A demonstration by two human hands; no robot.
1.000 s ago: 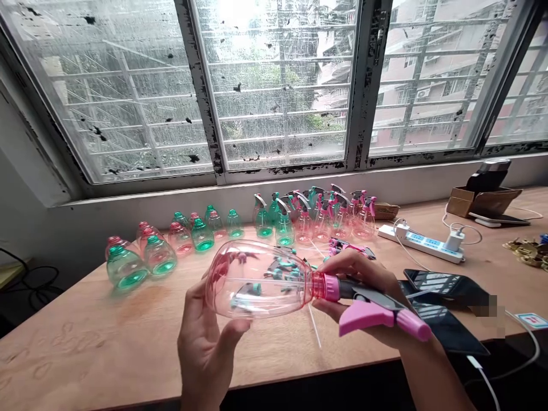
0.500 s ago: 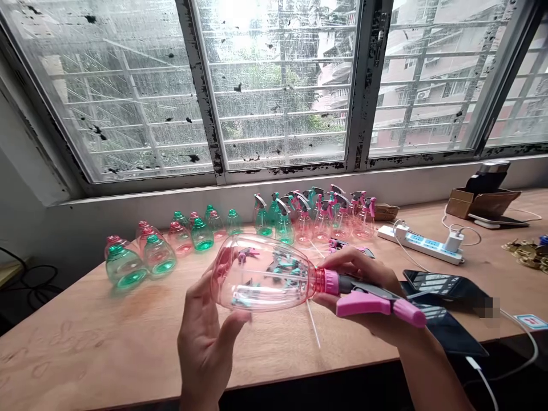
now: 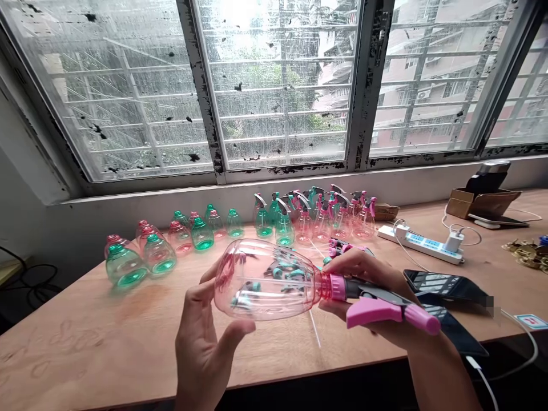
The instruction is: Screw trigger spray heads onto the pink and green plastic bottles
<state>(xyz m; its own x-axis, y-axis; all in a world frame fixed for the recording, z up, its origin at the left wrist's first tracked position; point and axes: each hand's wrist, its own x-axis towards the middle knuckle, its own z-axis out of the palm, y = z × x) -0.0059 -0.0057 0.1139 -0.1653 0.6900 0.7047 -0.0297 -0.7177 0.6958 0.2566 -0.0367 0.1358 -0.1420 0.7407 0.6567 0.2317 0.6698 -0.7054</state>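
Observation:
A clear pink spray bottle (image 3: pixel 268 302) lies on its side in the air above the table, its neck pointing right. My left hand (image 3: pixel 201 337) cups the base, thumb below and fingers behind. At the neck, my right hand (image 3: pixel 377 271) is closed around the collar of the pink and grey spray head (image 3: pixel 377 313), whose trigger faces me. A thin tube runs inside the bottle. Through the clear wall I see loose green and grey spray heads (image 3: pixel 286 268) on the table.
Open pink and green bottles (image 3: pixel 203 235) stand at the back left. Bottles with spray heads (image 3: pixel 303 220) stand beside them by the window. On the right are a power strip (image 3: pixel 422 244), phones (image 3: pixel 445 285), cables and a cardboard box (image 3: pixel 483 202). A thin tube (image 3: pixel 315 331) lies on the table.
The bottle and my right hand have shifted slightly right and down. My left hand stays at the base, its thumb a little further right.

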